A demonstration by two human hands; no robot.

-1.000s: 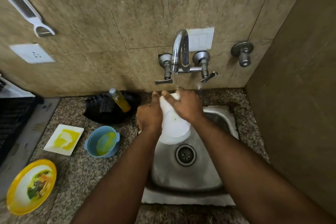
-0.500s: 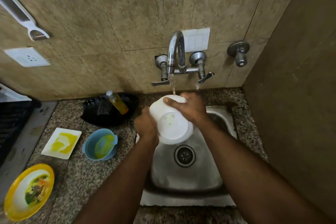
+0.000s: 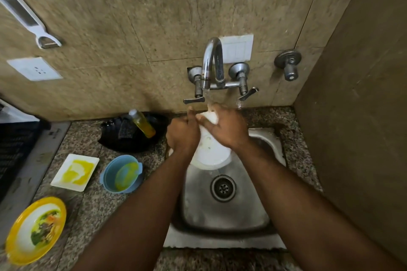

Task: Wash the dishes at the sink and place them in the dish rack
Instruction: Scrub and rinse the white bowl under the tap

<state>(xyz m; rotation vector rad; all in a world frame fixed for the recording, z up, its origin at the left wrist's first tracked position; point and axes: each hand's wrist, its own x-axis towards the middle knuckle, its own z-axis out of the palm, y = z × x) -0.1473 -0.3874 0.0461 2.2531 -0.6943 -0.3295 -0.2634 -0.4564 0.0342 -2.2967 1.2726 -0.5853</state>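
since the earlier frames the white bowl [image 3: 210,149] has tipped back up on edge: half a second ago its inside faced the camera more, now the top rim is up under the stream and both hands have closed in over it. the view also sits a bit differently, nothing else on the counter has shifted.

left hand [image 3: 182,134] grips the bowl's left side, fingers curled round the edge. right hand [image 3: 226,127] wraps over the upper right rim, thumb across the face. bowl is held over the back of the sink [image 3: 224,215], above and behind the drain [image 3: 222,187], not resting on the basin as far as i can tell. tap [image 3: 211,61] is running, water lands at the bowl's top rim by the fingers.

step in hand: rinsing/rubbing this bowl, first dish by the look of it. still waiting on the counter left of the sink: blue bowl [image 3: 122,174] with yellow residue, white square plate [image 3: 75,171] smeared yellow, yellow-rimmed plate [image 3: 36,230] with food scraps. soap bottle [image 3: 142,123] leans in a black dish [image 3: 132,134] with a dark scrubber, by the wall.

next move, my guess: turn the bowl to rinse the other face, shake off, then carry it left. the dark crate-like thing at the far left edge [image 3: 15,149] may be the rack, too cut off to be sure. wet bowl is slippery, so keep two-hand hold until clear of the tap spout.
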